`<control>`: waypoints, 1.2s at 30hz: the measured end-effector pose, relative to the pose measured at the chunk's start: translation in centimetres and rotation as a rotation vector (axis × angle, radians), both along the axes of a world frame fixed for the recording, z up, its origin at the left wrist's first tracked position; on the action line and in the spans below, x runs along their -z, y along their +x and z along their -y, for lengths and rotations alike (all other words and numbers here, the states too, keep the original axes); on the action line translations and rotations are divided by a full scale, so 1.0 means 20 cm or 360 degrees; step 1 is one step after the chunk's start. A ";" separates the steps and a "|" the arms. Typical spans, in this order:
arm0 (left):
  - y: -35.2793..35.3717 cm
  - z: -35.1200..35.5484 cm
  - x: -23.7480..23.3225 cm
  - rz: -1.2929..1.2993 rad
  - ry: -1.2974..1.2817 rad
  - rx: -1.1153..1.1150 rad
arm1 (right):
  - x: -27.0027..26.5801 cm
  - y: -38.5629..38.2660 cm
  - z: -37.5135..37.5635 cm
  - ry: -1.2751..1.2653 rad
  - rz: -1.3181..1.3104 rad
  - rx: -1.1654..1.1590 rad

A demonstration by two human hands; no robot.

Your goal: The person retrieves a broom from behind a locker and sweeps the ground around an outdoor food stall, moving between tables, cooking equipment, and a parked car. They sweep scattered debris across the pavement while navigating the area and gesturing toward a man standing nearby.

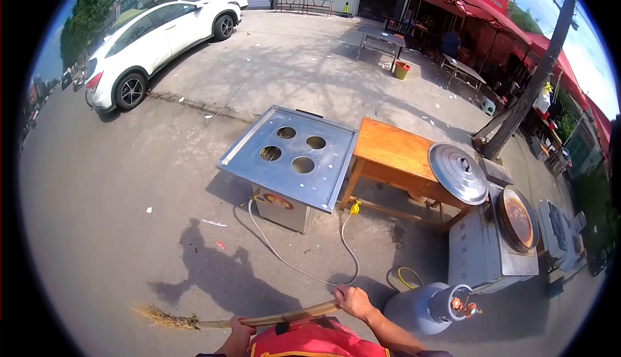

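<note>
A straw broom [167, 318] lies crosswise in front of my body, its bristles out to the left. Near the bristle end, my left hand [240, 335] is closed round the wooden handle. Higher up at the right end of the handle, my right hand [354, 302] grips it in a fist. Just right of that hand stands a grey gas cylinder [420, 308] with red valve knobs. Ahead is a steel-topped stove [291, 189] with several round holes, and a hose [278, 253] curves from it along the ground.
A wooden table [391, 147] adjoins the steel stove, with a metal lid [458, 173] at its right end. Beyond it, a wide pan [517, 218] rests on a metal cabinet [475, 250]. A white car [162, 30] and a tree trunk [537, 79] stand farther off.
</note>
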State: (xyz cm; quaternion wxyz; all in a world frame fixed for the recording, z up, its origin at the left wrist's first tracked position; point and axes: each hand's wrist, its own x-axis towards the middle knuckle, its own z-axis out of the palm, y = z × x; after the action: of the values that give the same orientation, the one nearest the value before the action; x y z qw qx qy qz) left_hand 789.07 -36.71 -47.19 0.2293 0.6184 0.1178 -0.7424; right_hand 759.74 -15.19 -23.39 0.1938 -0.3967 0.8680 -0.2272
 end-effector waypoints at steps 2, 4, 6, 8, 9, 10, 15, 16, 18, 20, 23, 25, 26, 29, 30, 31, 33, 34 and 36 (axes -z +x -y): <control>0.00 -0.05 -0.02 -0.0091 -0.0006 -0.0313 | -0.03 -0.09 0.13 -0.0085 0.0002 -0.0092; 0.00 -0.13 -0.03 -0.0131 -0.0191 -0.0372 | -0.03 -0.15 0.25 -0.0178 0.0011 -0.0183; -0.05 -0.18 -0.20 -0.0177 -0.0030 -0.0694 | -0.06 -0.19 0.38 -0.0271 0.0101 -0.0258; -0.07 -0.24 -0.21 -0.0114 -0.0072 -0.0816 | -0.06 -0.24 0.48 -0.0322 0.0300 -0.0268; -0.08 -0.26 -0.24 -0.0144 -0.0099 -0.0911 | -0.05 -0.25 0.53 -0.0421 0.0245 -0.0332; -0.07 -0.27 -0.22 -0.0144 -0.0086 -0.0972 | -0.09 -0.25 0.59 -0.0431 0.0403 -0.0340; -0.16 -0.24 -0.11 -0.0252 0.0150 -0.1197 | -0.11 -0.35 0.81 -0.0363 0.0563 -0.0466; -0.22 -0.19 -0.16 -0.0254 0.0182 -0.1131 | -0.17 -0.37 0.85 -0.0387 0.0504 -0.0464; -0.38 -0.06 -0.25 -0.0254 0.0244 -0.0984 | -0.22 -0.45 0.93 -0.0396 0.0378 -0.0377; -0.56 0.09 -0.28 -0.0418 0.0390 -0.0935 | -0.32 -0.50 0.98 -0.0459 0.0190 -0.0282; -0.84 0.39 -0.32 -0.0609 0.0318 -0.0718 | -0.56 -0.55 1.07 -0.0559 -0.0072 -0.0142; -1.03 0.61 -0.42 -0.0698 0.0251 -0.0550 | -0.69 -0.54 1.10 -0.0689 -0.0390 -0.0108; -1.12 0.73 -0.50 -0.0739 0.0173 -0.0400 | -0.75 -0.51 1.14 -0.0703 -0.0448 -0.0033; -1.29 1.09 -0.50 -0.0967 -0.0075 -0.0276 | -0.83 -0.35 1.26 -0.0632 -0.0686 -0.0055; -1.31 1.24 -0.54 -0.1005 -0.0135 -0.0215 | -0.83 -0.27 1.31 -0.0585 -0.0807 -0.0143; -1.32 1.34 -0.56 -0.1042 -0.0193 -0.0157 | -0.82 -0.21 1.36 -0.0533 -0.0925 -0.0235; -1.32 1.50 -0.60 -0.1089 -0.0298 -0.0136 | -0.79 -0.13 1.44 -0.0584 -0.1009 -0.0392; -1.32 1.58 -0.63 -0.1115 -0.0360 -0.0128 | -0.83 -0.08 1.50 -0.0701 -0.0970 -0.0319; -1.30 1.66 -0.68 -0.1179 -0.0363 -0.0155 | -0.88 -0.08 1.57 -0.0769 -0.0903 -0.0101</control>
State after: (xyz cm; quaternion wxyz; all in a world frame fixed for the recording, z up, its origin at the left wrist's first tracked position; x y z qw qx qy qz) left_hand 763.03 -69.96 -33.54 0.2736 0.2728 0.1385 -0.9119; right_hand 758.17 -46.59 -5.69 -0.1467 -0.5047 0.7958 -0.3006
